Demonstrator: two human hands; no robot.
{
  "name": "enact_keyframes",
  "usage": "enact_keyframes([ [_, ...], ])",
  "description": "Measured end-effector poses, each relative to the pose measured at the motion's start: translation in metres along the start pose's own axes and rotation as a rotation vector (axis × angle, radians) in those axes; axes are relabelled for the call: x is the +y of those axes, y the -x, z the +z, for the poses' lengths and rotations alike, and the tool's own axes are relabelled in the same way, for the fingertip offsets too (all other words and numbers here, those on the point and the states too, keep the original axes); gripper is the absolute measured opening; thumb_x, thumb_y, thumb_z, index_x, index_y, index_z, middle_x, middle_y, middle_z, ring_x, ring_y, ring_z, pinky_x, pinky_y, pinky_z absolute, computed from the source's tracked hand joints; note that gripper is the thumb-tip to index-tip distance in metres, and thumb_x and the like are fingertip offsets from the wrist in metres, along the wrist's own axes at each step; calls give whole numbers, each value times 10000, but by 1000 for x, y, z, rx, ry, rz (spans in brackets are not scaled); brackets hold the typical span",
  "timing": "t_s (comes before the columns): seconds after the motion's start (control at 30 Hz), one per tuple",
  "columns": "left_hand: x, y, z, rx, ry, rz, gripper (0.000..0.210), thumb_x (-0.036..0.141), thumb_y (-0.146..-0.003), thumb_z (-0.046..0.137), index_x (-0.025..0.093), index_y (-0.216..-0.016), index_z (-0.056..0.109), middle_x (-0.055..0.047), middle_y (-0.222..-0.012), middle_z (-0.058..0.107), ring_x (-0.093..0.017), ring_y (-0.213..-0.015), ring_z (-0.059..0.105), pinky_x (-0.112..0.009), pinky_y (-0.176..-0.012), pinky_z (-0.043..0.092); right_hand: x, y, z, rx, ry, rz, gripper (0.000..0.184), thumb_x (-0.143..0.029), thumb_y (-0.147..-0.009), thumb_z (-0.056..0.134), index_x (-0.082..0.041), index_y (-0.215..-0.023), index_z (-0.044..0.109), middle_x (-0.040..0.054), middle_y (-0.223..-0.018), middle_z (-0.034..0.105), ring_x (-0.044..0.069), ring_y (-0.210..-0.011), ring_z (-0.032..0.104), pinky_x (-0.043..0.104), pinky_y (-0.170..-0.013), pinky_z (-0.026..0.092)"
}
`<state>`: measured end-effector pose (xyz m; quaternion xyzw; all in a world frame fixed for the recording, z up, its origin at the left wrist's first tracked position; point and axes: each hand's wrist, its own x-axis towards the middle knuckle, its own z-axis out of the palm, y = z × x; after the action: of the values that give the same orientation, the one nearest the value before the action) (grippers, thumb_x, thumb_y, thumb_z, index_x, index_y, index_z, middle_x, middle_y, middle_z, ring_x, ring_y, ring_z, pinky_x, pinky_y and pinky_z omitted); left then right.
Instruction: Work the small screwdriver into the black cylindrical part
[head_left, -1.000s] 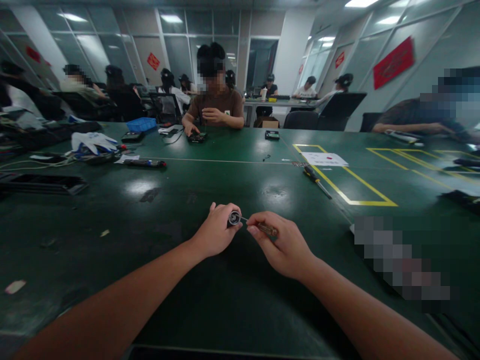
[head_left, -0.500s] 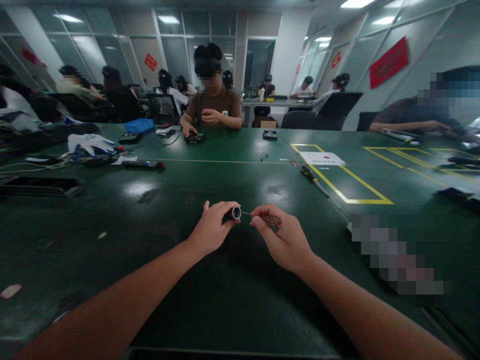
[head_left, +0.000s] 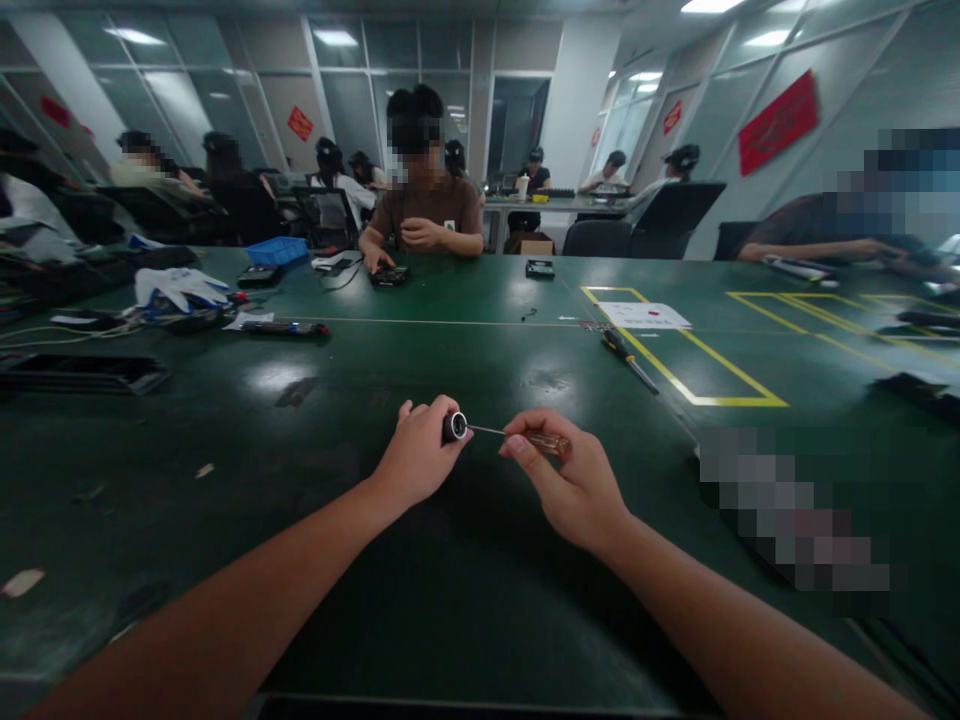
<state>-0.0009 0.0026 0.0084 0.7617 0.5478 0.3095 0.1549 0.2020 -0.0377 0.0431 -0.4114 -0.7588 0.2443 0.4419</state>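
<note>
Between the thumb and fingers of my left hand (head_left: pixel 420 450) is a short black cylinder (head_left: pixel 454 427) with a pale ring round its open end, which faces me and to the right. My right hand (head_left: pixel 574 475) is closed round the brown, see-through handle of a small screwdriver (head_left: pixel 547 441). Its thin shaft points left, and the tip is at the cylinder's ringed end; I cannot tell whether it goes inside. Both hands are held over the green table (head_left: pixel 465 620).
A black and yellow screwdriver (head_left: pixel 630 361) lies beyond my right hand, by yellow tape and a paper sheet (head_left: pixel 649 316). White gloves (head_left: pixel 180 290), an electric screwdriver (head_left: pixel 281 329) and a dark tray (head_left: pixel 82 373) lie at left. Across the table sits a person (head_left: pixel 427 200).
My left hand and the black cylinder have shifted a little to the left, away from my right hand. More of the screwdriver's shaft and handle shows.
</note>
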Motion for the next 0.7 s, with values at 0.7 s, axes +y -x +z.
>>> enact_keyframes([
  [0.7, -2, 1, 2, -37, 34, 73, 106, 258, -910, 632, 216, -924, 536, -2, -860, 622, -212, -833, 548, -389, -844, 447, 5, -2, 2, -99, 38, -6, 72, -271, -993, 577, -221, -1012, 626, 11, -857, 727, 160, -763, 702, 280, -703, 511],
])
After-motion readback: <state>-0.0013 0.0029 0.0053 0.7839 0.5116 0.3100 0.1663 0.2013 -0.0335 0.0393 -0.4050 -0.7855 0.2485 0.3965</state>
